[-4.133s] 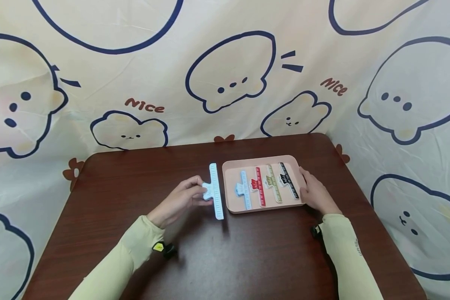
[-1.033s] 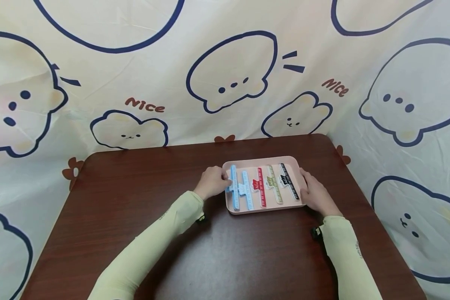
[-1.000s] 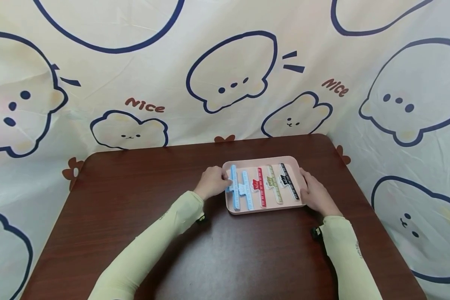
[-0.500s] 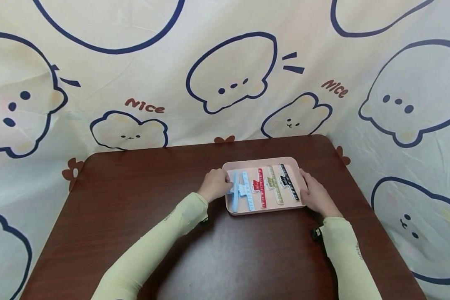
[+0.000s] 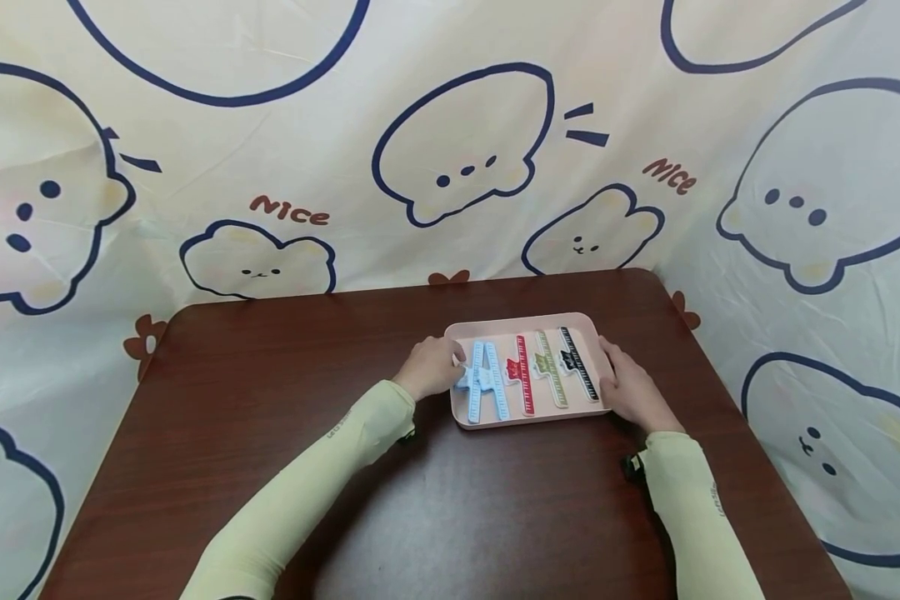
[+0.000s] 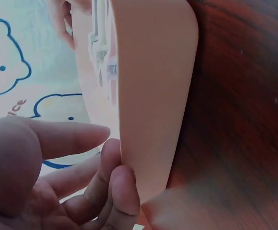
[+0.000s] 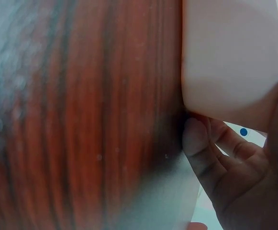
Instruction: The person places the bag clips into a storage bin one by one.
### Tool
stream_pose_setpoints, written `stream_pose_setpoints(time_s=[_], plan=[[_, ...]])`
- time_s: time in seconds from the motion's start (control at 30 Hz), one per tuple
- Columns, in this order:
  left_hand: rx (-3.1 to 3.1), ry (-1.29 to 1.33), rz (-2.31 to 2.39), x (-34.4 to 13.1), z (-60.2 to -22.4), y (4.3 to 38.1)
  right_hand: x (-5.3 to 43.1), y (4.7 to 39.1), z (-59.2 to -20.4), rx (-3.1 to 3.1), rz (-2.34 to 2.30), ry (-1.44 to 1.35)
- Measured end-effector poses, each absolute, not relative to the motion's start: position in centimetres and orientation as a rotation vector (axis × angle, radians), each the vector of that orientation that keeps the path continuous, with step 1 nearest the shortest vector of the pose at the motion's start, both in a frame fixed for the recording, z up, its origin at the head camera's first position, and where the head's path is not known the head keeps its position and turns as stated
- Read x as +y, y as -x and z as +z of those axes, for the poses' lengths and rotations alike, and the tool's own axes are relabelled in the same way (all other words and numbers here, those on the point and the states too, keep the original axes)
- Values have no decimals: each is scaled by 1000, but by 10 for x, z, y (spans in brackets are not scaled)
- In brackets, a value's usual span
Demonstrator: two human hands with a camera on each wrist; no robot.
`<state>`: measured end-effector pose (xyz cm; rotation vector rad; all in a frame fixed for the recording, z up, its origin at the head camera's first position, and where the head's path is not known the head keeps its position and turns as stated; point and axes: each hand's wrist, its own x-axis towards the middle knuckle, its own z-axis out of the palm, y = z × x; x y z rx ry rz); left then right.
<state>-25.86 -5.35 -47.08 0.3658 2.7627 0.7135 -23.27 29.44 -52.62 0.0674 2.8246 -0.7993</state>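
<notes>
A pale pink tray (image 5: 528, 422) lies on the table, holding a row of long clips with ruler-marked bars. The leftmost light blue clip (image 5: 475, 402) leans towards a second light blue clip (image 5: 499, 396), their handles overlapping. Beside these lie a red clip (image 5: 525, 379), a green clip (image 5: 554, 377) and a black clip (image 5: 581, 371). My left hand (image 5: 430, 367) is at the tray's left rim, beside the leftmost clip. In the left wrist view, its loosely bent fingers (image 6: 124, 191) touch the tray wall, holding no clip. My right hand (image 5: 636, 388) grips the tray's right edge.
The dark brown wooden table (image 5: 450, 517) extends around the tray. Behind it and to the right hangs a pale cloth (image 5: 450, 33) with cartoon outlines, meeting the table's edges.
My left hand has carried the leftmost blue clip from beside the tray into it. Since half a second ago, that clip has turned flatter and been let go. My right hand stays at the tray.
</notes>
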Motion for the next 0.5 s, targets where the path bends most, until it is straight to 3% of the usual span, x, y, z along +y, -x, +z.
stream_pose_setpoints(time_s=[0.5], plan=[[2759, -389, 695, -53, -471, 255, 293, 232, -527, 2830, -786, -75]])
